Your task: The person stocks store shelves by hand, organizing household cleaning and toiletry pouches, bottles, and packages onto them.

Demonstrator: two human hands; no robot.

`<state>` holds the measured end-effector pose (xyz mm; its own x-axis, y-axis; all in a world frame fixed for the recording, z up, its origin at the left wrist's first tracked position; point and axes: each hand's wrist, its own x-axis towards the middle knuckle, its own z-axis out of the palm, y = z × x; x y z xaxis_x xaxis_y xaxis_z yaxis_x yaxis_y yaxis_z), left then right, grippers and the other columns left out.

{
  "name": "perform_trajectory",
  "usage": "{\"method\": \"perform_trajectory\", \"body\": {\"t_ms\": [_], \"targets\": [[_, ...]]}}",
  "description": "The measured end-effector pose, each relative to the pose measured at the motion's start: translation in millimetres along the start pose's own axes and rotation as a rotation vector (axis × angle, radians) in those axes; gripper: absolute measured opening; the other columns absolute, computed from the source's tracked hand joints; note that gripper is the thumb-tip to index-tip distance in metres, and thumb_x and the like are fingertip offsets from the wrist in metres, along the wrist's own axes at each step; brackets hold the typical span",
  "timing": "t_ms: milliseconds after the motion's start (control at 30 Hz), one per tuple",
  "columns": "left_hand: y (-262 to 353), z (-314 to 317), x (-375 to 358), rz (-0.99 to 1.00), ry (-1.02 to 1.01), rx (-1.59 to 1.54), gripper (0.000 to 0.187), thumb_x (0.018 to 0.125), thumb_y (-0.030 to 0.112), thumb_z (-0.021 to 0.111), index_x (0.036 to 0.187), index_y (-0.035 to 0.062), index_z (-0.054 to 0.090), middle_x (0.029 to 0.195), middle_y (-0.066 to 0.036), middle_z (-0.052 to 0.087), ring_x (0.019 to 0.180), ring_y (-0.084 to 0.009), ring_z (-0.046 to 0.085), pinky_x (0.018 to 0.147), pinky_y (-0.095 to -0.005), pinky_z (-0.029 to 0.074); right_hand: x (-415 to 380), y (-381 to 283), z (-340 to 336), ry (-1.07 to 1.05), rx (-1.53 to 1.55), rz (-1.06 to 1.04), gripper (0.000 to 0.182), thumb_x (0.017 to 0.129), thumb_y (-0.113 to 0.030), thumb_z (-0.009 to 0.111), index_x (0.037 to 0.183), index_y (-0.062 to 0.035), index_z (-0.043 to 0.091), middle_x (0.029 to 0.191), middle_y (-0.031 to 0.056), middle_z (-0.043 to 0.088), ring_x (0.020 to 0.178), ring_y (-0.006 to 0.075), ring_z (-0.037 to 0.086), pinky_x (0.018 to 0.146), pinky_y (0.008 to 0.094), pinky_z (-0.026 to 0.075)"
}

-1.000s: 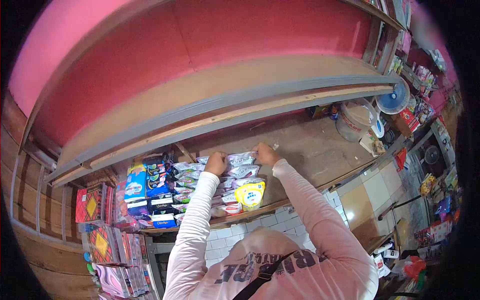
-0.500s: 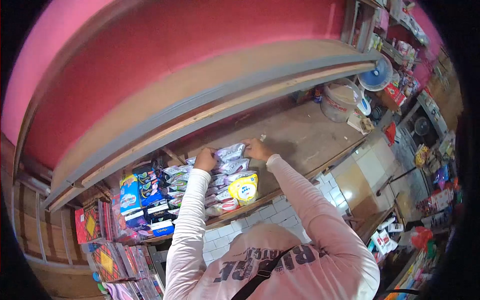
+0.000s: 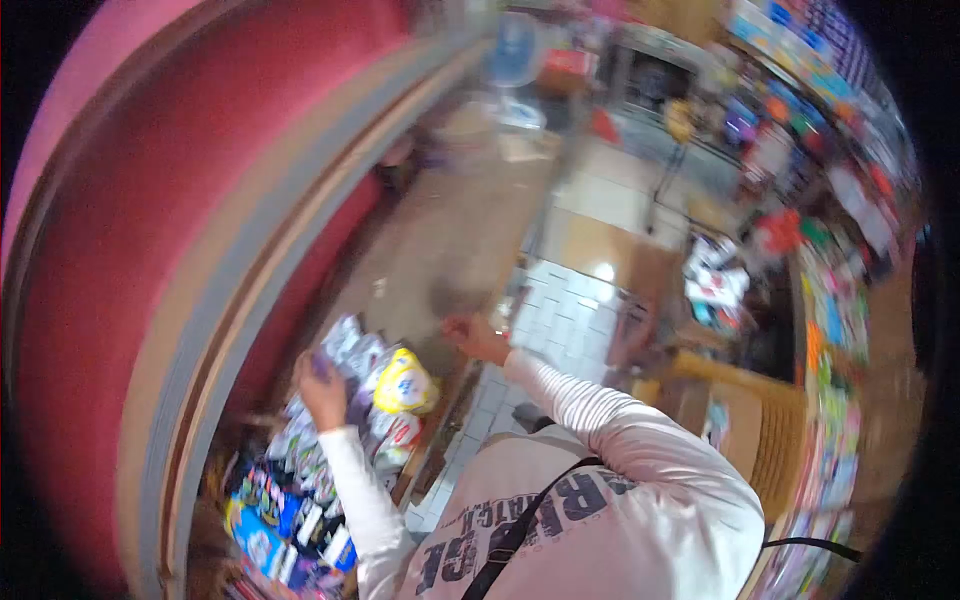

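Observation:
My left hand is at the rows of silvery-purple pouches lying on the wooden shelf, with its fingers at the far end of a row. Blur hides whether it grips a pouch. My right hand is apart from the pouches, over the shelf's front edge; its fingers are smeared by motion, and I see nothing clear in them. Between the hands, nearer my body, sits a yellow-and-white pack. Beside it is a red-and-white pack.
Blue and dark packs lie at the near end of the shelf. A wooden rail runs along the left. At the far end stands a blue fan. White tiled floor and a wooden chair are to the right.
The view has swung to the right and blurred. My right hand has moved off the pouches toward the shelf's front edge. My left hand stays by the pouches.

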<state>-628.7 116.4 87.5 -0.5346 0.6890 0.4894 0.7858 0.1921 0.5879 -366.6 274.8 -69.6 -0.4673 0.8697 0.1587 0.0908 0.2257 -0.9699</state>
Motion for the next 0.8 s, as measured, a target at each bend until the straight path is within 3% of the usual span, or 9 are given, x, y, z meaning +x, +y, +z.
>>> {"method": "perform_trajectory", "body": {"t_ms": [100,167,200,300,400,533,633,667,800], "targets": [[52.8,4.8,-33.0,0.127,0.057,-0.137,0.025,0.087,0.004,0.059,0.110,-0.0054,0.062,0.121,-0.022,0.059,0.115,-0.0373,0.054,0.101,-0.0441,0.040,-89.0,-4.8,-44.1,0.076,-0.216,0.170,0.016,0.088,-0.008,0.061,0.100,0.0006,0.067,0.085,0.0073,0.069,0.080,0.0123,0.063,0.073,0.0309,0.051],[88.5,23.8,-65.4,0.243,0.075,-0.275,0.019,0.090,0.003,0.055,0.105,-0.0049,0.063,0.113,-0.020,0.063,0.108,-0.0360,0.058,0.096,-0.0436,0.044,-152.5,18.0,-61.2,0.202,-0.211,0.269,0.017,0.084,-0.008,0.059,0.095,0.0017,0.067,0.088,0.0192,0.069,0.078,0.0318,0.067,0.071,0.0393,0.052],[101.4,36.8,-85.4,0.270,-0.011,-0.349,0.018,0.090,0.003,0.055,0.103,-0.0048,0.064,0.110,-0.019,0.064,0.104,-0.0351,0.059,0.094,-0.0430,0.045,-187.9,19.8,-72.4,0.250,-0.230,0.180,0.017,0.083,-0.008,0.058,0.094,0.0013,0.067,0.090,0.0193,0.069,0.082,0.0355,0.066,0.074,0.0412,0.053],[127.9,80.9,-147.3,0.220,-0.477,-0.562,0.016,0.090,0.007,0.057,0.098,-0.0032,0.065,0.101,-0.018,0.067,0.095,-0.0314,0.063,0.089,-0.0404,0.049,-282.7,23.0,-94.2,0.308,-0.349,0.539,0.020,0.082,-0.008,0.058,0.097,0.0001,0.068,0.093,0.0190,0.070,0.089,0.0346,0.067,0.079,0.0417,0.053],[103.1,141.9,-201.6,0.303,-1.075,-0.381,0.021,0.086,0.014,0.062,0.100,-0.0010,0.068,0.091,-0.018,0.069,0.090,-0.0297,0.067,0.083,-0.0390,0.051,-366.4,40.0,-104.8,0.454,-0.406,0.668,0.023,0.081,-0.011,0.060,0.099,-0.0021,0.069,0.095,0.0200,0.070,0.095,0.0347,0.067,0.084,0.0405,0.052],[43.5,213.0,-258.0,0.617,-1.572,0.064,0.039,0.081,0.027,0.069,0.109,-0.0002,0.068,0.096,-0.020,0.070,0.094,-0.0349,0.067,0.084,-0.0424,0.053,-447.5,15.0,-112.6,0.704,-0.386,0.793,0.023,0.082,-0.013,0.062,0.101,-0.0031,0.069,0.098,0.0193,0.070,0.095,0.0344,0.067,0.085,0.0408,0.052],[22.3,241.3,-271.5,0.672,-1.733,0.318,0.045,0.077,0.032,0.072,0.110,0.0019,0.069,0.104,-0.021,0.069,0.101,-0.0359,0.066,0.088,-0.0428,0.053,-490.7,20.3,-115.1,0.877,-0.285,0.864,0.023,0.082,-0.013,0.061,0.101,-0.0033,0.070,0.098,0.0183,0.070,0.095,0.0344,0.067,0.085,0.0412,0.052],[16.5,250.7,-272.2,0.666,-1.765,0.351,0.046,0.076,0.033,0.073,0.110,0.0028,0.069,0.106,-0.022,0.069,0.103,-0.0358,0.065,0.089,-0.0427,0.052,-499.5,12.9,-115.6,0.987,-0.344,0.809,0.022,0.080,-0.012,0.060,0.098,-0.0016,0.069,0.089,0.0195,0.069,0.085,0.0334,0.068,0.077,0.0406,0.052],[41.7,277.0,-272.7,0.781,-1.758,0.374,0.046,0.077,0.036,0.073,0.111,0.0062,0.069,0.100,-0.022,0.070,0.100,-0.0368,0.067,0.087,-0.0428,0.053,-527.2,2.0,-141.6,1.178,-0.285,0.801,0.024,0.082,-0.014,0.062,0.101,-0.0012,0.069,0.083,0.0178,0.068,0.078,0.0294,0.067,0.071,0.0380,0.052]]}}
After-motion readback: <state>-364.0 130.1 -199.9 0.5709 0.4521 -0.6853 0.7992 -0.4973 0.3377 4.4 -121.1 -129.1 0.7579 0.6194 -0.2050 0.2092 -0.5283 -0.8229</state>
